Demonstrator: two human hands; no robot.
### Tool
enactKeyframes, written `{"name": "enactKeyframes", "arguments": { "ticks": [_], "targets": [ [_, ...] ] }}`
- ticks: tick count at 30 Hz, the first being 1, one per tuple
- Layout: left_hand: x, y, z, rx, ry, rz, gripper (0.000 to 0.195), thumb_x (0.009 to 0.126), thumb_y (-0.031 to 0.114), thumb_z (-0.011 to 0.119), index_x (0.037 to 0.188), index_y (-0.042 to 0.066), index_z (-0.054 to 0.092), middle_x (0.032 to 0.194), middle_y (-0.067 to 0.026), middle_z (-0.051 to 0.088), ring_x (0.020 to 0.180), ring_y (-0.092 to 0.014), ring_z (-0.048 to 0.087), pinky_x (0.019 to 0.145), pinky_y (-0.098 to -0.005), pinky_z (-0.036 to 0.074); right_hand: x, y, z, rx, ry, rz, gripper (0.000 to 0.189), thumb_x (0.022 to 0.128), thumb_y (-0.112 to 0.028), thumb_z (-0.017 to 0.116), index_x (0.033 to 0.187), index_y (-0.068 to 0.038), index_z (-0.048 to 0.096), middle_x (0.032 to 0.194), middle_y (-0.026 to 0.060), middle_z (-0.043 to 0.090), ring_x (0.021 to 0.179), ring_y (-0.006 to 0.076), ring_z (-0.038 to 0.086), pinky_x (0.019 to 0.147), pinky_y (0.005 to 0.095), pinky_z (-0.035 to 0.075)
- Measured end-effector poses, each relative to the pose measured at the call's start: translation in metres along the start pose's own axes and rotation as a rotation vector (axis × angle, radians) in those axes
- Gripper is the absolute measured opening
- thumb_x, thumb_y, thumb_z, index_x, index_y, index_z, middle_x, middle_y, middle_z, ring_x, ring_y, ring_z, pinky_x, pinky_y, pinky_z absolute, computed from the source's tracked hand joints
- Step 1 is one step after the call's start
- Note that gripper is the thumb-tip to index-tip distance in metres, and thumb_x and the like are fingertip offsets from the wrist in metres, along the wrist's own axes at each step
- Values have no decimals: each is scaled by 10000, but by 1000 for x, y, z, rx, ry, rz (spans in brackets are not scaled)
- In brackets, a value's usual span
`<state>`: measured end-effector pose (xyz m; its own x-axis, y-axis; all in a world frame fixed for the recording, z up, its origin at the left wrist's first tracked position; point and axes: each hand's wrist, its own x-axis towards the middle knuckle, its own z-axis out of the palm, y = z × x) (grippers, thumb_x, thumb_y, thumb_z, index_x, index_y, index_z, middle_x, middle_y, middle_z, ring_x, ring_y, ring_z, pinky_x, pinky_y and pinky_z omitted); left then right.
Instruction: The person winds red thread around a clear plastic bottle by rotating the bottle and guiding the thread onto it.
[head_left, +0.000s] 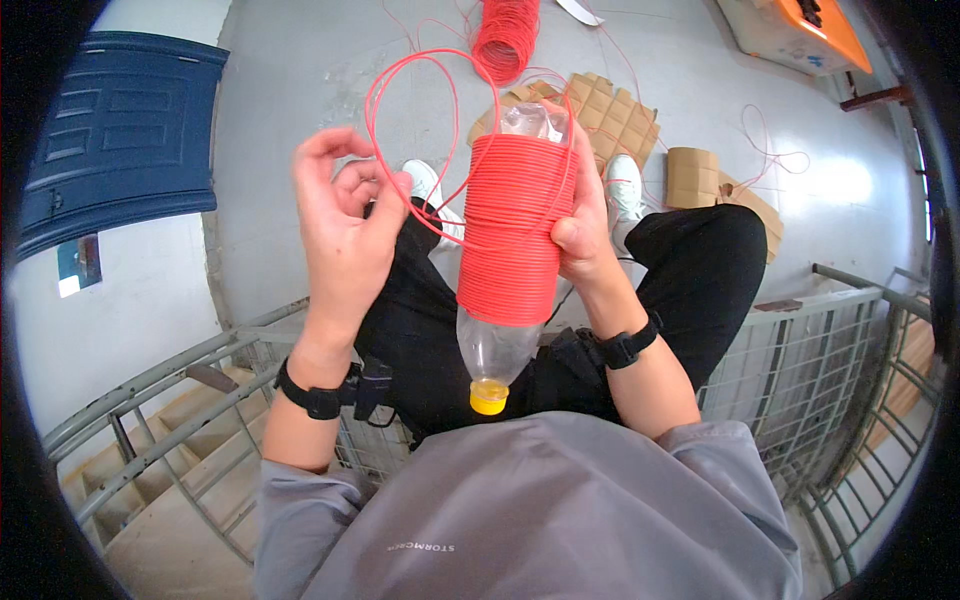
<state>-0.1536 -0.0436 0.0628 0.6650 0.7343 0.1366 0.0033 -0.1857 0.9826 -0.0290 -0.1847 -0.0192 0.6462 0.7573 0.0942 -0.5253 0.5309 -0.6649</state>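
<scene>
My right hand (589, 225) grips a clear plastic bottle (495, 349) from its right side, thumb across the front. The bottle is tilted with its yellow cap (489, 397) towards my body. Close turns of red wire (517, 225) wrap most of its length, leaving the tapered neck and the base bare. Loose loops of the same wire (369, 105) rise from the winding to the left of the base. My left hand (341, 202) has its fingers curled, with the loops passing at the thumb tip; the exact pinch point is partly hidden.
A larger coil of red wire (508, 45) lies on the grey floor ahead. Flattened cardboard (619, 112) and a bent cardboard piece (691, 178) are near my shoes. Stray wire (780, 159) trails at right. Metal railings (180, 442) flank me; a dark blue cabinet (127, 135) stands left.
</scene>
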Motion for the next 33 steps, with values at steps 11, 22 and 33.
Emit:
{"name": "enactKeyframes", "arguments": {
  "ticks": [11,22,33],
  "targets": [
    [6,47,20,621,-313,542,140,804,30,710,901,7,611,881,-119,618,738,-239,628,621,-313,517,11,9,0,-225,-141,-172,1162,602,-380,901,1502,-43,247,1326,118,525,1218,230,538,1050,377,424],
    [7,48,7,540,-490,-116,478,759,117,831,1141,-43,593,1026,-99,658,923,-136,644,708,-259,559,18,7,-4,-300,-121,-293,1231,566,-357,946,1508,-72,206,1346,136,507,1233,254,529,1040,410,438],
    [20,24,17,-17,-766,-341,696,739,258,863,1291,-5,530,1136,-74,639,1053,-154,606,960,-332,482,13,1,-8,-517,-243,-276,1216,565,-296,939,1515,-84,209,1377,119,468,1255,229,498,1067,394,402]
  ]
}}
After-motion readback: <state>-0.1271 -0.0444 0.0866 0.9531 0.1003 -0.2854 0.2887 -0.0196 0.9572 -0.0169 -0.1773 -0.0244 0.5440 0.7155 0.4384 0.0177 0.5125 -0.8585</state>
